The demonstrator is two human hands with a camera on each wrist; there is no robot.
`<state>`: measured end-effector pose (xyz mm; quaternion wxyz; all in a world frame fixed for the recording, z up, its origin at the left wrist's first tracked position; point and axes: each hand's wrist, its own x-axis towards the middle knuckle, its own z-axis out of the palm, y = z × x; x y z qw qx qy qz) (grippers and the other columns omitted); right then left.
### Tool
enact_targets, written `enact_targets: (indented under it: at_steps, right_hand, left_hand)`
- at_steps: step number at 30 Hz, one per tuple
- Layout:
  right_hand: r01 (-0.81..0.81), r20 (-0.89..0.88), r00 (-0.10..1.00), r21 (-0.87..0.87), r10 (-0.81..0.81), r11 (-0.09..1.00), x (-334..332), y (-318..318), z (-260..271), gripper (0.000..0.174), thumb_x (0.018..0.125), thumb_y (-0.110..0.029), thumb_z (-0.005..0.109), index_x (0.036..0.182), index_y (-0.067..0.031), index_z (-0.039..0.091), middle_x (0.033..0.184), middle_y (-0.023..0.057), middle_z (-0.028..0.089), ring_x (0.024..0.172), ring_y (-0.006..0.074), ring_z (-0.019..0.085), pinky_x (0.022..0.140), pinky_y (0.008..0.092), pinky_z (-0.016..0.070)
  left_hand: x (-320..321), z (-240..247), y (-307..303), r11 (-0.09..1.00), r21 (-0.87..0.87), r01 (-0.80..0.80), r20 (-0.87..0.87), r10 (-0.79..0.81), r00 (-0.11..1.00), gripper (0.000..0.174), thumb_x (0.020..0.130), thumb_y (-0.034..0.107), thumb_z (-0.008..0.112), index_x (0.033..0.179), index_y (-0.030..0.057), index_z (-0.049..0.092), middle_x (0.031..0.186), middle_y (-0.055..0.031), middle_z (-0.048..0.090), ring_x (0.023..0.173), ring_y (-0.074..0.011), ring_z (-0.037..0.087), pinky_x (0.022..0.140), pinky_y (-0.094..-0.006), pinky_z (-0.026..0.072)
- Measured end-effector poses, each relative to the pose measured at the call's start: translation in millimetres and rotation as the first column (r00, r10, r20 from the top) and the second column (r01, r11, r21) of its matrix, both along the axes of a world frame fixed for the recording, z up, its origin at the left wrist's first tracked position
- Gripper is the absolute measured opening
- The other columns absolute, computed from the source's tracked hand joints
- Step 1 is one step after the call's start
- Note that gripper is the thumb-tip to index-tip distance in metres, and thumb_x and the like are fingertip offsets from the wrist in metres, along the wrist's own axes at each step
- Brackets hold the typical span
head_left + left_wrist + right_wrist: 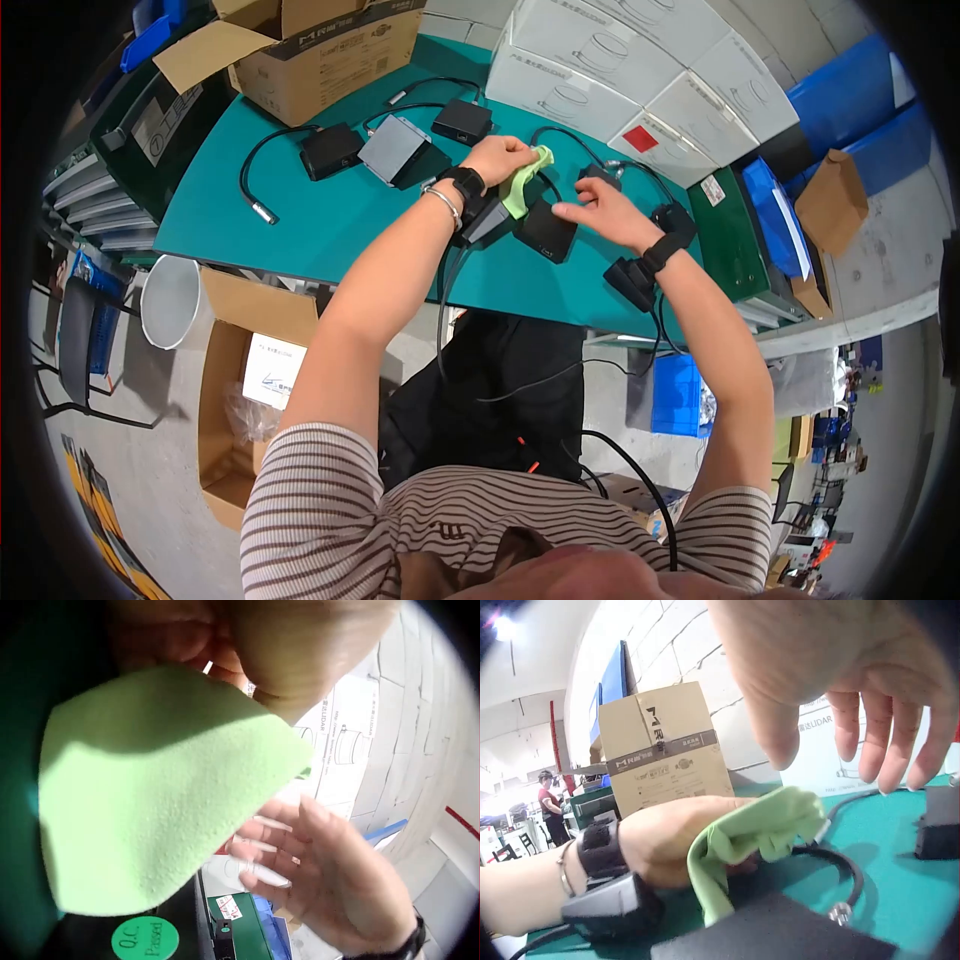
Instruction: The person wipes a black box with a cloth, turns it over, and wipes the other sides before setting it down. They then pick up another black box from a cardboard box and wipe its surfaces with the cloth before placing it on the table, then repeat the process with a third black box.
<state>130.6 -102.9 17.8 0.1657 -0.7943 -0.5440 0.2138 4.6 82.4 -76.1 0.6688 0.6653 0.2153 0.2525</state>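
Note:
My left hand (pixel 497 160) grips a light green cloth (pixel 523 186), which hangs down from the fingers. In the left wrist view the cloth (pixel 150 802) spreads broad and flat below the fingers. Just right of it, my right hand (pixel 612 214) is held over the table with loosely bent fingers and nothing in them. In the right wrist view the right hand's fingers (pixel 877 739) hang apart, above the cloth (pixel 731 840). A black box (pixel 547 232) with a cable lies below and between the hands; a green "Q.C. Passed" sticker (pixel 145 939) shows on a dark surface under the cloth.
On the green table (pixel 220 200), more black boxes (pixel 331 151) with cables and a grey box (pixel 394 150) lie at the left. A cardboard box (pixel 325 65) stands at the back left, stacked white cartons (pixel 600 80) at the back right. An opened carton (pixel 225 400) sits beside my legs.

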Motion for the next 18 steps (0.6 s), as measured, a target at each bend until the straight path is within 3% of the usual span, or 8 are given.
enact_targets:
  at_steps: [4, 6, 7, 14, 16, 18]
  right_hand:
    - [-0.082, -0.027, 0.996, -0.005, 0.082, 0.997, -31, -23, -11, 0.101, 0.066, -0.057, 0.077, 0.133, 0.0093, 0.041, 0.126, 0.0278, 0.049, 0.117, 0.0347, 0.05, 0.099, 0.0405, 0.042]
    - [-0.078, 0.223, 0.971, -0.034, 0.084, 0.996, -37, -28, -23, 0.096, 0.064, -0.052, 0.08, 0.133, 0.0043, 0.043, 0.127, 0.0254, 0.047, 0.119, 0.0364, 0.045, 0.101, 0.0425, 0.0389]
    - [-0.055, 0.204, 0.977, -0.007, 0.056, 0.998, -38, -29, -29, 0.092, 0.063, -0.047, 0.081, 0.133, 0.0004, 0.045, 0.125, 0.0229, 0.047, 0.117, 0.0375, 0.043, 0.102, 0.0437, 0.0371]
    - [0.002, 0.222, 0.974, 0.166, -0.04, 0.986, -38, -38, -41, 0.082, 0.062, -0.039, 0.082, 0.126, 0.0004, 0.047, 0.117, 0.0217, 0.051, 0.112, 0.037, 0.047, 0.097, 0.0418, 0.041]
    - [-0.004, 0.115, 0.993, 0.258, -0.026, 0.966, -40, -41, -32, 0.073, 0.062, -0.033, 0.081, 0.117, 0.0003, 0.048, 0.111, 0.0213, 0.053, 0.108, 0.0357, 0.052, 0.093, 0.0402, 0.0443]
    - [-0.006, 0.118, 0.993, 0.294, -0.03, 0.956, -41, -43, -23, 0.068, 0.063, -0.028, 0.08, 0.114, -0.0003, 0.045, 0.108, 0.0212, 0.055, 0.104, 0.0355, 0.055, 0.089, 0.0405, 0.0465]
  left_hand:
    - [-3, 1, 4, 0.999, -0.03, 0.033, 0.041, -0.031, 0.999, 0.03, 0.085, 0.03, 0.068, 0.095, 0.0013, 0.066, 0.081, -0.0037, 0.065, 0.072, -0.0121, 0.058, 0.066, -0.0272, 0.0465]
    - [-4, 2, 6, 0.995, -0.082, 0.054, 0.069, -0.049, 0.996, 0.029, 0.087, 0.028, 0.066, 0.097, 0.001, 0.065, 0.085, -0.0041, 0.065, 0.074, -0.012, 0.059, 0.067, -0.0269, 0.0464]
    - [-4, 1, 7, 0.992, -0.102, 0.072, 0.083, -0.063, 0.995, 0.028, 0.088, 0.027, 0.065, 0.098, 0.0006, 0.065, 0.087, -0.0045, 0.065, 0.075, -0.012, 0.058, 0.068, -0.0271, 0.0465]
    - [-2, -3, 11, 0.984, -0.113, 0.137, 0.131, -0.122, 0.984, 0.028, 0.091, 0.028, 0.064, 0.102, 0.0023, 0.061, 0.084, 0.0, 0.062, 0.071, -0.0078, 0.057, 0.061, -0.0235, 0.0456]
    - [-2, -2, 9, 0.983, -0.123, 0.133, 0.156, -0.113, 0.981, 0.025, 0.09, 0.026, 0.065, 0.097, 0.0017, 0.063, 0.084, -0.0019, 0.064, 0.072, -0.0101, 0.058, 0.063, -0.0264, 0.0458]
    - [0, -1, 7, 0.984, -0.137, 0.115, 0.139, -0.096, 0.986, 0.024, 0.091, 0.026, 0.064, 0.099, 0.0029, 0.063, 0.085, -0.0014, 0.064, 0.073, -0.0096, 0.058, 0.064, -0.0256, 0.0462]
